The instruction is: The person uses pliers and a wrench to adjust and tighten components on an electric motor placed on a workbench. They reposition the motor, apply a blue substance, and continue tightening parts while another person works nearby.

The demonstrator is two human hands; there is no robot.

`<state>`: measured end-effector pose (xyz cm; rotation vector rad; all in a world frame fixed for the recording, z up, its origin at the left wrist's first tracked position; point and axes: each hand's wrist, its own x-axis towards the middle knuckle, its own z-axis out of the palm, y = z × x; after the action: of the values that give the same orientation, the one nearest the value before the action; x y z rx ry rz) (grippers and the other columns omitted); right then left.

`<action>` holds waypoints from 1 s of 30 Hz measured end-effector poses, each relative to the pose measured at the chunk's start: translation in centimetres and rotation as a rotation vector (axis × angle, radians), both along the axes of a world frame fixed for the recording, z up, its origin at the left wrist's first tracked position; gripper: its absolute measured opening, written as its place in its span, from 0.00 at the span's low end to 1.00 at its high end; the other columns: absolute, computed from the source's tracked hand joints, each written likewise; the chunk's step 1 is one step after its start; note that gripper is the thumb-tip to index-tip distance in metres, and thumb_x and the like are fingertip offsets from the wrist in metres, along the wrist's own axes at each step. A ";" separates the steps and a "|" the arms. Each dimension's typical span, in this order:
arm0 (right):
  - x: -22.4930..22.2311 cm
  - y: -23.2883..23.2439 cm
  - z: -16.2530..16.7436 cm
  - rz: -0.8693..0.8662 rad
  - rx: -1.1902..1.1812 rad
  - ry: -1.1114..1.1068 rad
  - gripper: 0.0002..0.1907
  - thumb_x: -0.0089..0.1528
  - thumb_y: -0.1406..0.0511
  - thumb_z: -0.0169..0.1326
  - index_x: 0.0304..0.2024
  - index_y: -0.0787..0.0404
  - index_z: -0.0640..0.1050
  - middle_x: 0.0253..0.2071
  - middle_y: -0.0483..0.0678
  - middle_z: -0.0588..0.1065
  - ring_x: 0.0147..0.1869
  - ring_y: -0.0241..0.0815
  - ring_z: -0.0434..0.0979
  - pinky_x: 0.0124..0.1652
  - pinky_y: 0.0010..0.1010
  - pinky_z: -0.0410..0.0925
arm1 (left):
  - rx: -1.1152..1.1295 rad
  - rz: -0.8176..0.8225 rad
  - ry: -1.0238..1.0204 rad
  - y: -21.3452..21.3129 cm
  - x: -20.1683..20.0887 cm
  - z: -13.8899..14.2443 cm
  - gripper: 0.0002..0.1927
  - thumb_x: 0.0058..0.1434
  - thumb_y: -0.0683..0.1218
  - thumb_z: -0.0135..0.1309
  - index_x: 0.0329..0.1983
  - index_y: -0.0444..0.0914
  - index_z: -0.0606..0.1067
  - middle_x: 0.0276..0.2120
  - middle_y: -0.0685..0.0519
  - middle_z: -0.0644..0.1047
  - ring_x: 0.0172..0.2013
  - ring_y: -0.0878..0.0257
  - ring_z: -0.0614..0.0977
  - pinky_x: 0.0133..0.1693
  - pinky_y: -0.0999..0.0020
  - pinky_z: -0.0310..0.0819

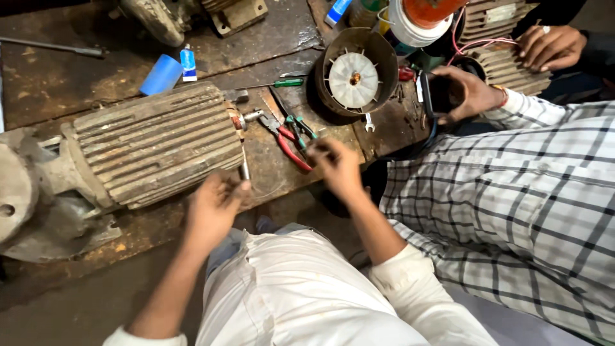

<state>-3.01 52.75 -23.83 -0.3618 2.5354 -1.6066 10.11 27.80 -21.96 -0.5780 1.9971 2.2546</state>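
Left hand (214,205) is at the near edge of the tabletop (57,83), fingers pinching a thin metal rod (245,168) that stands just beside the shaft end of the ribbed motor (154,146). Motor lies on its side at left. Right hand (336,165) is blurred, fingers curled together at the near ends of the red pliers (288,142); whether it grips them cannot be told. Fan cover (354,75) with white fan stands far of the pliers. A green screwdriver (282,83) lies between motor and cover. A co-worker in a checked shirt (512,205) at right holds a phone (439,93).
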 end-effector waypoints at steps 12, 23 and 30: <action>-7.8 9.8 -6.4 -0.351 0.437 0.098 0.22 0.60 0.57 0.64 0.54 0.58 0.79 0.48 0.59 0.80 0.52 0.60 0.81 0.50 0.43 0.72 | -0.223 0.081 -0.049 -5.1 7.6 4.2 0.12 0.68 0.45 0.54 0.50 0.34 0.71 0.39 0.50 0.81 0.37 0.66 0.83 0.39 0.72 0.79; -1.3 1.4 6.2 0.167 0.508 -0.074 0.24 0.67 0.63 0.51 0.66 0.53 0.68 0.43 0.56 0.82 0.47 0.56 0.83 0.45 0.42 0.72 | -0.770 0.522 0.009 -11.9 12.6 13.7 0.09 0.71 0.43 0.60 0.44 0.32 0.76 0.29 0.52 0.77 0.29 0.70 0.73 0.31 0.73 0.69; 1.8 -9.2 11.4 0.474 0.346 0.245 0.13 0.64 0.63 0.59 0.50 0.60 0.80 0.41 0.55 0.80 0.41 0.54 0.81 0.40 0.37 0.71 | -0.755 0.676 0.281 -14.6 11.5 15.4 0.09 0.73 0.44 0.58 0.47 0.32 0.76 0.38 0.52 0.79 0.37 0.70 0.78 0.39 0.74 0.74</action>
<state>-1.23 43.52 -12.39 -1.0714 2.5574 -0.9855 21.63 13.22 -6.59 -1.1960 3.2082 1.8210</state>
